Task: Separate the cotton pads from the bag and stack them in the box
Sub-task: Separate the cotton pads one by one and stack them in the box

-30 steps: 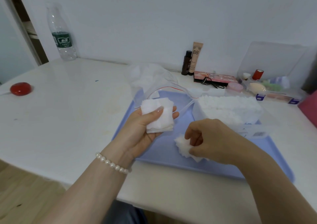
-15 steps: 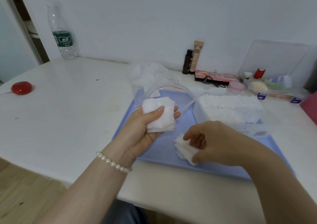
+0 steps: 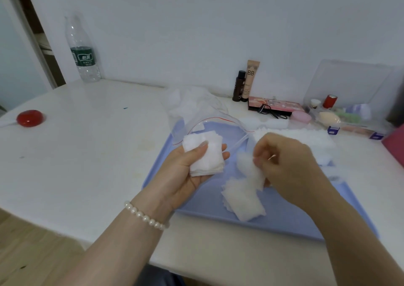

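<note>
Above the blue tray (image 3: 196, 204), the left hand (image 3: 188, 172) grips a pad stack (image 3: 205, 154) (thumb on top); the right hand (image 3: 288, 165) pinches a blurred pad (image 3: 251, 172).

Water bottle (image 3: 82, 51), red round object (image 3: 30, 118), BB cream tube (image 3: 251, 80), dark bottle (image 3: 239, 86), blue tray (image 3: 209, 200)

Soft, even, slightly cool light fills the scene, leaving only faint shadows beneath the forearms on the glossy white tabletop (image 3: 91, 154), which carries a pale sheen and no hard glare. The right hand (image 3: 288, 167) and the white cotton pad (image 3: 251, 172) in its grip are smeared by motion blur, while the left hand (image 3: 185, 172) reads sharper. Wide-angle distortion bends the tabletop edge and tilts the clear plastic water bottle (image 3: 83, 51) at the far left.
</note>
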`<state>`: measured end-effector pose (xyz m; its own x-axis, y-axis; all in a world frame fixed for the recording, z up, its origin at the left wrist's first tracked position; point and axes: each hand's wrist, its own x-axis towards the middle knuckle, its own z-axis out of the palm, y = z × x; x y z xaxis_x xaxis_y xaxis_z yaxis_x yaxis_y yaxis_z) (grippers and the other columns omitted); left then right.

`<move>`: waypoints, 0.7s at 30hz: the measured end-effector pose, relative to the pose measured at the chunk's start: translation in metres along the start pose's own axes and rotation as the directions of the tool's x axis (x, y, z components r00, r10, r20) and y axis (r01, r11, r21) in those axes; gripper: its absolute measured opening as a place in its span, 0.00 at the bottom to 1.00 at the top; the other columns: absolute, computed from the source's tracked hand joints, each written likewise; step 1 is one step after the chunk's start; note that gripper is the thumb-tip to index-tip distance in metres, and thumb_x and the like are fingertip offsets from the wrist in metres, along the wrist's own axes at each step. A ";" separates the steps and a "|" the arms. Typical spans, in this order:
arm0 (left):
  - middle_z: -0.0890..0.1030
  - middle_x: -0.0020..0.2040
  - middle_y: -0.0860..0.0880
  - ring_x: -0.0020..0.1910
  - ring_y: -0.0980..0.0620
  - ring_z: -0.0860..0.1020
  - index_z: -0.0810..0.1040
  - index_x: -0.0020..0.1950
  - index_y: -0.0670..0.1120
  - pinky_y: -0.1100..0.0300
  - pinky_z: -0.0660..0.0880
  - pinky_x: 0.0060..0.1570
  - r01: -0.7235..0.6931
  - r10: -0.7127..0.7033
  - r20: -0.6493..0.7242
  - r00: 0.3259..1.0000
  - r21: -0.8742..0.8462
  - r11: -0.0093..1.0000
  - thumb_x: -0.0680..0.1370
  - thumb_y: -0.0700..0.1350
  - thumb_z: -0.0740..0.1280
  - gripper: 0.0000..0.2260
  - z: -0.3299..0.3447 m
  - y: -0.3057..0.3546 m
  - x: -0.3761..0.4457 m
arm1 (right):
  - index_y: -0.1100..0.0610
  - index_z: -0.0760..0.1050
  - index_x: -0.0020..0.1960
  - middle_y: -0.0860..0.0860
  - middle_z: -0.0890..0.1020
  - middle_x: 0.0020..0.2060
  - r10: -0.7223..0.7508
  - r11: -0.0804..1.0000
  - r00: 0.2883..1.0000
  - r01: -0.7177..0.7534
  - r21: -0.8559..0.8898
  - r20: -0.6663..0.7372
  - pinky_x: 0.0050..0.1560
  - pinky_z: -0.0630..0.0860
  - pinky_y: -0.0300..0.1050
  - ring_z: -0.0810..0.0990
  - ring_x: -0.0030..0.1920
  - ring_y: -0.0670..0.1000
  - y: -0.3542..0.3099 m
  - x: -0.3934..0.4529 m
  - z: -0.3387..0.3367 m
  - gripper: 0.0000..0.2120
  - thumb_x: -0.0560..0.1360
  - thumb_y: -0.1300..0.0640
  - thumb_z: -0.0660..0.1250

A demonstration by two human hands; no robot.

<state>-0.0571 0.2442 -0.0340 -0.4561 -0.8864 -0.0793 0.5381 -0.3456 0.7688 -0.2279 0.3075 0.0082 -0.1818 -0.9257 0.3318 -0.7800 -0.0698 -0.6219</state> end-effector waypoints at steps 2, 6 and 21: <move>0.83 0.51 0.40 0.46 0.44 0.83 0.76 0.57 0.40 0.52 0.78 0.50 0.006 -0.006 -0.013 1.000 -0.012 1.000 0.76 0.42 0.61 0.12 0.000 -0.002 0.002 | 0.54 0.69 0.33 0.54 0.78 0.30 0.077 0.974 0.981 -0.036 0.225 -0.177 0.30 0.78 0.49 0.78 0.27 0.52 -0.004 0.001 -0.007 0.15 0.71 0.70 0.67; 0.82 0.56 0.42 0.53 0.46 0.81 0.75 0.61 0.42 0.52 0.77 0.52 0.018 -0.018 0.019 1.000 0.009 1.000 0.75 0.44 0.61 0.16 0.006 -0.007 0.004 | 0.56 0.73 0.29 0.56 0.78 0.28 0.184 0.446 0.979 -0.162 0.880 0.087 0.27 0.78 0.40 0.80 0.27 0.49 -0.023 -0.003 -0.004 0.12 0.64 0.71 0.68; 0.77 0.62 0.36 0.62 0.40 0.75 0.69 0.68 0.35 0.54 0.76 0.56 0.065 -0.056 0.117 0.992 -0.068 0.996 0.81 0.43 0.54 0.19 0.012 -0.013 0.002 | 0.58 0.81 0.39 0.52 0.84 0.35 0.359 0.452 0.933 -0.201 0.869 0.029 0.32 0.78 0.35 0.83 0.32 0.47 -0.032 -0.013 0.043 0.10 0.68 0.72 0.70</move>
<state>-0.0737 0.2503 -0.0369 -0.5657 -0.8233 -0.0477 0.5544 -0.4224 0.7171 -0.1746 0.3055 -0.0062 -0.4321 -0.8995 0.0653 0.2048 -0.1683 -0.9642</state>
